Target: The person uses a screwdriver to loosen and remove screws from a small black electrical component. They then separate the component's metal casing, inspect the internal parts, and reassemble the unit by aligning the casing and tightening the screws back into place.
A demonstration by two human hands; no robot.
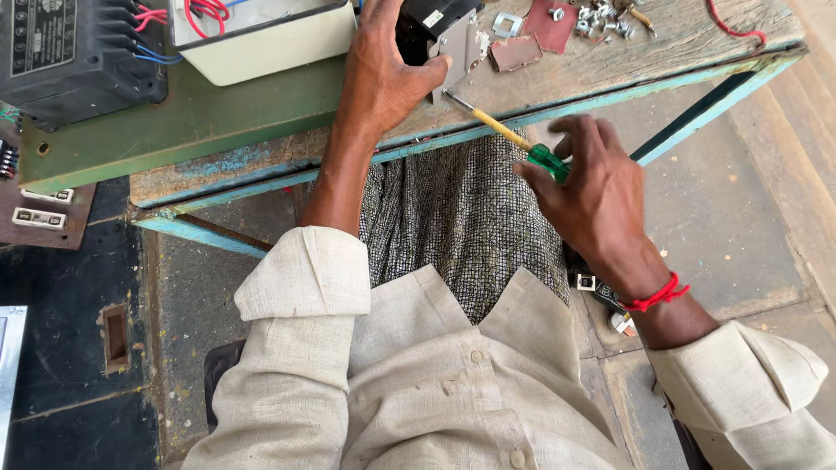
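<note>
My left hand (383, 74) grips a black electrical part with a grey metal bracket (453, 39) at the near edge of the wooden workbench (662, 48). My right hand (592, 196) holds a screwdriver (514, 139) by its green handle; its yellow shaft slants up and left, and the tip meets the bracket just below my left thumb. A red thread circles my right wrist.
A cream box with red wires (261, 35) and a black finned unit (74, 52) stand at the back left. Brown plates (518, 52) and several loose screws (601, 17) lie at the back right. A red wire (736, 26) curls at the far right. Circuit boards (39, 213) sit lower left.
</note>
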